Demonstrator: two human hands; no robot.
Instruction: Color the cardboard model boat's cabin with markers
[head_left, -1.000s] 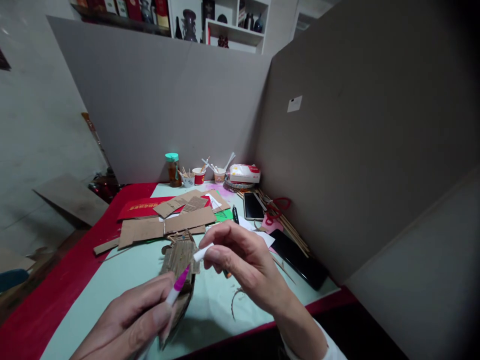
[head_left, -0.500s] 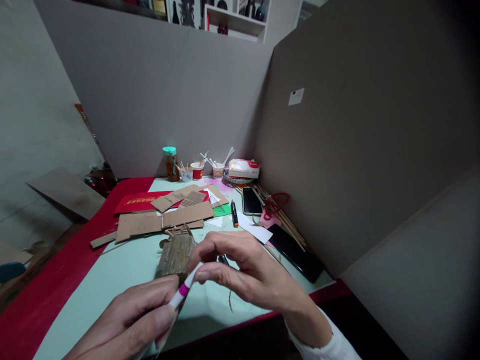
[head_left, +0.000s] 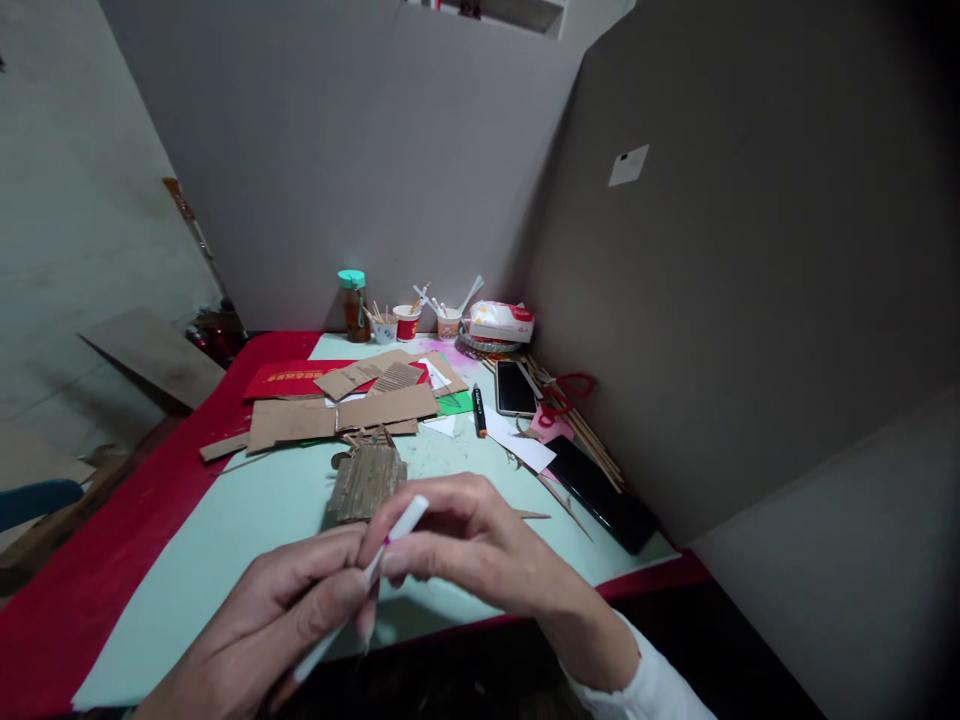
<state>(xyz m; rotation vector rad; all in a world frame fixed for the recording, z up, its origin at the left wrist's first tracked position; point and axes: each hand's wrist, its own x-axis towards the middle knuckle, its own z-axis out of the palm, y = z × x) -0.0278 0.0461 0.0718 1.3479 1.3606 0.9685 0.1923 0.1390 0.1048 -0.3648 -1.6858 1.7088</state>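
Gripping one white pen (head_left: 379, 565) between them, left hand (head_left: 262, 625) holds its barrel, right hand (head_left: 465, 545) pinches the cap end; axis slants up-right, model (head_left: 367, 482) just beyond.

Gold print on the red envelope (head_left: 289, 379) seems too small to read.

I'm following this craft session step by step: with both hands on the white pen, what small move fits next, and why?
Probably press the cap fully home: the right hand pinches the cap end of the white pen, the left hand grips its barrel, and only a sliver of pink shows between them.
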